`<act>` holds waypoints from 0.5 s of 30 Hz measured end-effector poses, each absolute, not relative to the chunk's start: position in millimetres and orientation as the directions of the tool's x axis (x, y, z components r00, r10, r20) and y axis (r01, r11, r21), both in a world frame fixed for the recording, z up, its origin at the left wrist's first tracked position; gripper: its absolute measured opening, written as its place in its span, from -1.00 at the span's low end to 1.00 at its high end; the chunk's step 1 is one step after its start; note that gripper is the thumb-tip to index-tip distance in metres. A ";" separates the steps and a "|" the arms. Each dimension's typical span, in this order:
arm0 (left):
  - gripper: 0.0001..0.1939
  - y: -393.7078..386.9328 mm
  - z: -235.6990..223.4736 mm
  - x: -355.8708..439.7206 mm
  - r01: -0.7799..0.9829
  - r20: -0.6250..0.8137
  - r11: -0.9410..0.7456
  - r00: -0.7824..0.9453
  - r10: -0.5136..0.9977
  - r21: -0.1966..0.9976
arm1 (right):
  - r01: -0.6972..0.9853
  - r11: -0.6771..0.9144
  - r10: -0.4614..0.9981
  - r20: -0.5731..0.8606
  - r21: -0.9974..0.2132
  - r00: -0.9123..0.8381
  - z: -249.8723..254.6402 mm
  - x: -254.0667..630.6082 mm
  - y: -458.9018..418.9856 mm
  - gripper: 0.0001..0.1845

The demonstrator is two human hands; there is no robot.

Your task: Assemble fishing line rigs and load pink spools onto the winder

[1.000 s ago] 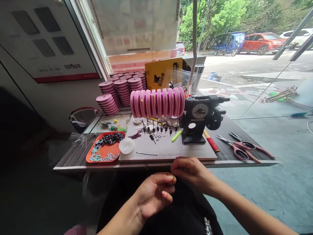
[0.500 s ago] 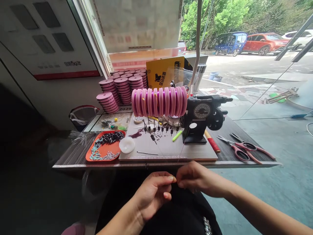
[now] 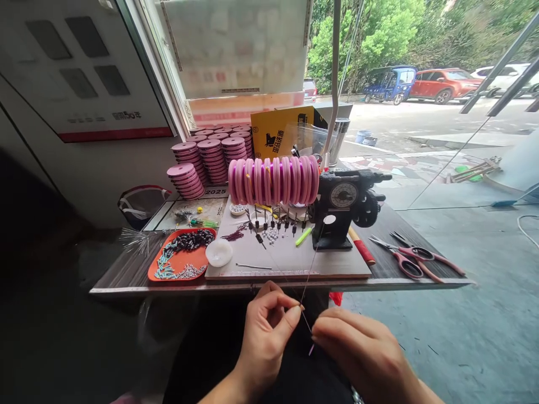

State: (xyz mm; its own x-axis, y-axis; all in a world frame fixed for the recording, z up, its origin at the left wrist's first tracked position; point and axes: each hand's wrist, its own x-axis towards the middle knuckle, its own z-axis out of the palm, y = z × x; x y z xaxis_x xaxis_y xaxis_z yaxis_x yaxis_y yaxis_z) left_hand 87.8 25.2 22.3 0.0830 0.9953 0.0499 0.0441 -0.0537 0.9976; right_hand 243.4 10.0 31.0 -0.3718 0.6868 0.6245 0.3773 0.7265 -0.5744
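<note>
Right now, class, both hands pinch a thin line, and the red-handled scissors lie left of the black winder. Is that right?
Not quite: the head view shows the red-handled scissors lying right of the black winder. The rest stands: the left hand and right hand both pinch the thin line.

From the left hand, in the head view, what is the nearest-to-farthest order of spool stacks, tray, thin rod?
1. Thin rod: on the board, just beyond the left hand.
2. Tray: farther left.
3. Spool stacks: back left, beyond the tray.
</note>
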 end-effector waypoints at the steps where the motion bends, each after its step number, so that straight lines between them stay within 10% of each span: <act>1: -0.85 25.3 21.6 87.8 0.028 0.051 -0.054 0.085 0.995 0.998 | 0.367 0.728 0.685 0.640 -0.579 -0.349 32.8 242.8 10.0 -0.86; 15: -0.86 28.6 20.0 86.8 -0.060 0.016 -0.007 0.138 0.990 0.998 | -0.094 0.288 0.958 0.288 -0.953 0.006 34.6 235.0 18.8 -0.96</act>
State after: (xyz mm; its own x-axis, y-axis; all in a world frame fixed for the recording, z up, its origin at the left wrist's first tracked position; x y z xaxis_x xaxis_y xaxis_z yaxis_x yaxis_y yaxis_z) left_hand 86.8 28.6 20.0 0.1376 0.9904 0.0157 -0.0596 -0.0075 0.9982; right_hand 235.0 18.8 34.6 0.0061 0.9575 0.2883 -0.0945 0.2876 -0.9531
